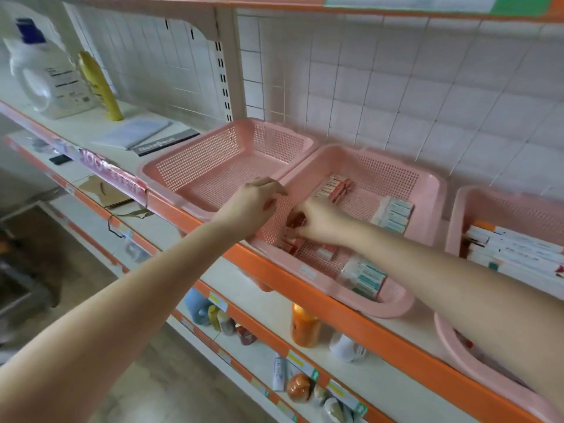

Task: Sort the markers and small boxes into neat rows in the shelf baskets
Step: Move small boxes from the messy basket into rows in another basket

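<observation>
Orange-edged shelf (pixel 305 288). The pink perforated plastic middle basket (pixel 427 190) holds rectangular red boxes (pixel 334 186) in a rear row and teal-and-white boxes (pixel 395 213) at right. The right hand (pixel 320 221) pinches one red box (pixel 296 220) beside the basket's left wall. The left hand (pixel 253 206) is curled at that wall; whether it grips cannot be told. The right basket (pixel 457 215) holds long white markers (pixel 512 248) lying side by side.

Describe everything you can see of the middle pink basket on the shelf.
The middle pink basket is rectangular perforated plastic with a rounded rim, on the orange-edged shelf between two pink baskets. Red boxes line its left side, white-and-teal boxes its right. The right hand reaches inside, pinching a red box; the left hand is at its left rim.
</observation>
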Action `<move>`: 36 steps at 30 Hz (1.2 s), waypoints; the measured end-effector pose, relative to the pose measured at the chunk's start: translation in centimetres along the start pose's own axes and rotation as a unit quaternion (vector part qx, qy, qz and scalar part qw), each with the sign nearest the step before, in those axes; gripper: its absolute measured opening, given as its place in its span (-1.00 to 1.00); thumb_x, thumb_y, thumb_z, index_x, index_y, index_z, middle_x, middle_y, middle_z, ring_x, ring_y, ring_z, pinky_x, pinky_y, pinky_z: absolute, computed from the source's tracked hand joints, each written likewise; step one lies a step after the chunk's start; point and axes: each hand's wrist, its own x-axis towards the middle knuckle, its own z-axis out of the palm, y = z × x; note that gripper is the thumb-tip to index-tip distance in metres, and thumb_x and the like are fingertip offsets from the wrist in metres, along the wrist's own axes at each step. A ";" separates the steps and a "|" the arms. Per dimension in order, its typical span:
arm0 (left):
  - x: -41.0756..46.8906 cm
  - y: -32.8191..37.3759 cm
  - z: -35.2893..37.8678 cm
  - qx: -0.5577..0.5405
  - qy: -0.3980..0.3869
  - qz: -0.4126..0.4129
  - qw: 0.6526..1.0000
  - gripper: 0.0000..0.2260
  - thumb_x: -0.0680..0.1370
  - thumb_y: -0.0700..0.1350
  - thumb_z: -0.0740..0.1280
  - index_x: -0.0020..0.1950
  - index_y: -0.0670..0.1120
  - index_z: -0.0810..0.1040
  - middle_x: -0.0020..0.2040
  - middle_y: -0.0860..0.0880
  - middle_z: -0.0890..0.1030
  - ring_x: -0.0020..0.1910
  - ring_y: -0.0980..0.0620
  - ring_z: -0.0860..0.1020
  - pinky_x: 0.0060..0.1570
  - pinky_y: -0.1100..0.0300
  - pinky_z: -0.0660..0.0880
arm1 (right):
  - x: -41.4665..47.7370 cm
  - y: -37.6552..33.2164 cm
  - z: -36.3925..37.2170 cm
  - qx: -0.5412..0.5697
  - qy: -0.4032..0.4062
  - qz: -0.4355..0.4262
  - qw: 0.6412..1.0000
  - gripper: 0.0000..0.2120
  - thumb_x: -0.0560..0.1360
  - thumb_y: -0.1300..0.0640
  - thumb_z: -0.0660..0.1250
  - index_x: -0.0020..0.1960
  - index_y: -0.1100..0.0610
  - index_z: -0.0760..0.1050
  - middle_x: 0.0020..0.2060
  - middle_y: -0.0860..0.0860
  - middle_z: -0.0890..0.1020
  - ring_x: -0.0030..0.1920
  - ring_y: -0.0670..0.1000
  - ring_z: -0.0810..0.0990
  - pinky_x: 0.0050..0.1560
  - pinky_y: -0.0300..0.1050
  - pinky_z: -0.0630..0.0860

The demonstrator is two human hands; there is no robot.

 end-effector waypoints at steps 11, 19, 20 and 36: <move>0.1 -0.1 0.0 0.006 -0.043 0.028 0.999 -0.69 0.44 -0.39 0.24 0.13 -0.19 0.59 0.11 -0.09 0.59 0.15 -0.10 0.51 0.20 -0.03 0.45 | -0.3 -0.4 0.3 -0.191 -0.024 -0.060 0.980 -0.85 0.46 0.14 0.36 0.00 0.14 0.61 -0.07 0.06 0.58 -0.08 0.06 0.57 -0.09 -0.01 0.55; 0.2 -0.1 -0.3 0.001 -0.065 0.018 0.998 -0.69 0.49 -0.35 0.25 0.18 -0.15 0.57 0.18 -0.06 0.56 0.21 -0.07 0.44 0.23 0.04 0.39 | -0.3 -0.1 1.0 -0.211 -0.019 -0.056 0.976 -0.71 0.48 0.05 0.38 0.15 0.15 0.58 0.05 0.08 0.55 0.02 0.08 0.55 -0.03 -0.05 0.51; 0.2 -0.1 -0.2 0.001 -0.069 0.014 0.997 -0.69 0.49 -0.34 0.25 0.19 -0.15 0.57 0.19 -0.06 0.55 0.21 -0.06 0.44 0.24 0.04 0.39 | -0.3 -0.1 0.9 -0.206 -0.019 -0.052 0.977 -0.70 0.48 0.03 0.38 0.15 0.14 0.58 0.04 0.08 0.55 0.02 0.08 0.55 -0.02 -0.04 0.51; 0.3 0.7 -0.6 0.049 -0.117 -0.012 0.992 -0.71 0.55 -0.22 0.25 0.27 -0.06 0.52 0.26 0.00 0.50 0.27 0.01 0.38 0.25 0.05 0.40 | -1.3 2.7 -0.4 -0.123 -0.123 0.113 0.978 -0.55 0.34 0.09 0.51 0.17 0.10 0.47 0.03 -0.04 0.61 -0.10 -0.08 0.59 -0.07 -0.19 0.55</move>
